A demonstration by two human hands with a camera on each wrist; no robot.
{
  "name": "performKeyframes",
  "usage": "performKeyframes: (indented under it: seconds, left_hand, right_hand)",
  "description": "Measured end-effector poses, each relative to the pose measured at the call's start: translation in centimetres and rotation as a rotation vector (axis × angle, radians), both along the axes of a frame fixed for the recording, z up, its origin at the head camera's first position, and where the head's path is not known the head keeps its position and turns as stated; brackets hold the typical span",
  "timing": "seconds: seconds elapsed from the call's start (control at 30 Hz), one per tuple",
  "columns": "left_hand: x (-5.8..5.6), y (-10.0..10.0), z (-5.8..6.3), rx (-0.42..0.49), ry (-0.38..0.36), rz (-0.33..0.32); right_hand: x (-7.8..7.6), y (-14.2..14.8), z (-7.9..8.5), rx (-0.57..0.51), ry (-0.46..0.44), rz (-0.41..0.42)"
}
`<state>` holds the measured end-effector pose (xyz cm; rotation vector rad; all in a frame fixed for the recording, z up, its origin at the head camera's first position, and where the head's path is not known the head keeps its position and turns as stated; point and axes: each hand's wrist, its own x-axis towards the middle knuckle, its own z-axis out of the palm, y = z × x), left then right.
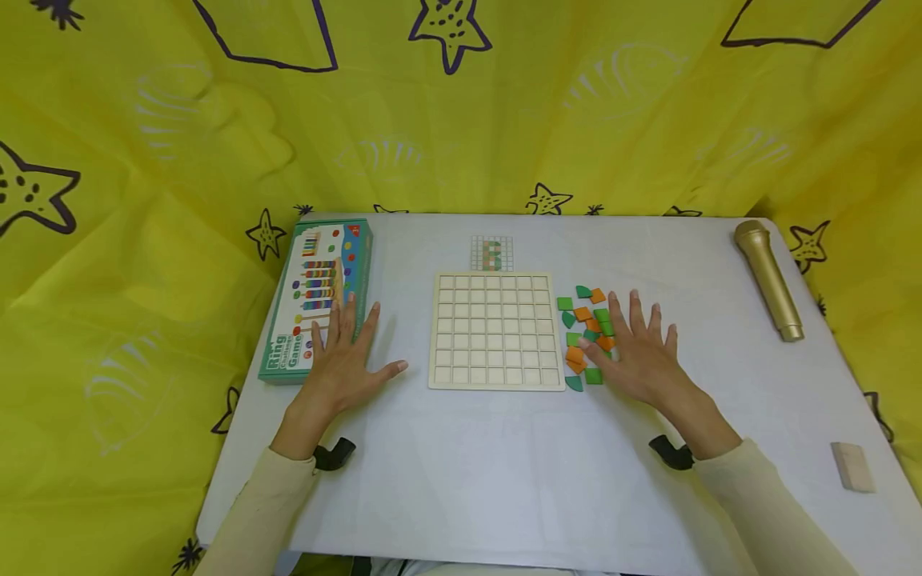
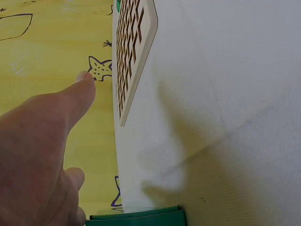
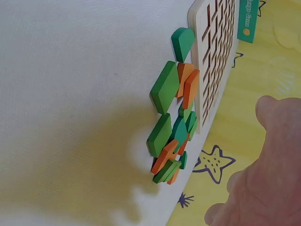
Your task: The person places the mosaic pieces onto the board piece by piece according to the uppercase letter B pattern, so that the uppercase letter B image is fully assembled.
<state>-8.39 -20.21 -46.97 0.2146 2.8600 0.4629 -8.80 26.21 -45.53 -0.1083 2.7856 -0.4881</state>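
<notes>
A pale wooden grid board (image 1: 497, 330) with rows of square recesses lies mid-table, its recesses bare. Several small green and orange tiles (image 1: 574, 354), some square and some with a rounded side, lie loosely beside its right edge. My right hand (image 1: 641, 356) is spread with straight fingers over the right side of these tiles, holding nothing; in the right wrist view its thumb (image 3: 277, 122) is raised above the table. My left hand (image 1: 342, 368), fingers spread, hovers by the lower right of a green game box (image 1: 317, 304) and overlaps it in the head view. It holds nothing.
A small printed grid card (image 1: 492, 253) with a coloured pattern lies behind the board. At the far right lies a gold microphone-shaped object (image 1: 769, 280), and a small wooden block (image 1: 853, 467) sits nearer. A yellow patterned cloth (image 1: 461, 136) hangs behind the white table (image 1: 461, 472).
</notes>
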Motion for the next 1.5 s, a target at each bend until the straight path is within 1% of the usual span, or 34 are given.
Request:
performKeyframes:
  seconds: [0.17,0.27,0.43,0.5,0.6,0.67,0.73,0.83,0.93,1.03,1.13,1.2,1.3,1.4,1.5]
  left_hand:
    - [0.1,-0.1,-0.2,-0.005,0.004,-0.003]
    - [0.1,-0.1,-0.3,-0.006,0.010,-0.004]
    - [0.3,0.0,0.0,-0.001,0.031,-0.005]
    - [0.4,0.2,0.2,0.007,0.050,-0.008]
    - [0.5,0.7,0.5,0.026,0.099,-0.020]
    - [0.5,1.2,0.6,0.043,0.150,-0.046]
    - [0.4,1.9,0.6,0.050,0.201,-0.085]
    - [0.3,3.0,0.2,0.063,0.230,-0.147]
    - [0.4,4.1,-0.4,0.093,0.192,-0.194]
    - [0.5,5.2,-0.9,0.144,0.122,-0.225]
    - [0.5,6.0,-1.1,0.201,0.041,-0.224]
    - [0.4,6.4,-1.2,0.214,-0.004,-0.217]
    - [0.3,6.6,-1.4,0.204,-0.047,-0.205]
    - [0.2,6.5,-1.7,0.182,-0.063,-0.199]
    - [0.2,6.3,-2.0,0.165,-0.073,-0.189]
  right_hand:
    - [0.1,0.1,-0.2,-0.009,-0.003,-0.005]
    - [0.0,0.2,-0.1,-0.018,-0.010,-0.023]
    - [-0.8,0.5,0.1,-0.025,-0.009,-0.071]
    - [-1.4,0.7,0.2,-0.055,0.002,-0.098]
    - [-2.5,1.0,0.1,-0.100,0.021,-0.153]
    - [-3.4,1.2,0.0,-0.119,0.038,-0.193]
    - [-4.3,1.4,-0.2,-0.117,0.058,-0.217]
    - [-5.7,1.7,-0.6,-0.126,0.084,-0.231]
    - [-6.8,1.8,-1.1,-0.145,0.074,-0.229]
    - [-7.6,1.8,-1.5,-0.145,0.046,-0.226]
    - [-8.1,1.6,-1.8,-0.146,0.026,-0.233]
    - [-8.4,1.5,-1.9,-0.148,0.021,-0.239]
    - [-8.6,1.4,-2.0,-0.165,0.006,-0.240]
    - [-8.8,1.4,-2.1,-0.205,-0.004,-0.228]
    - [-9.0,1.5,-2.3,-0.252,-0.003,-0.197]
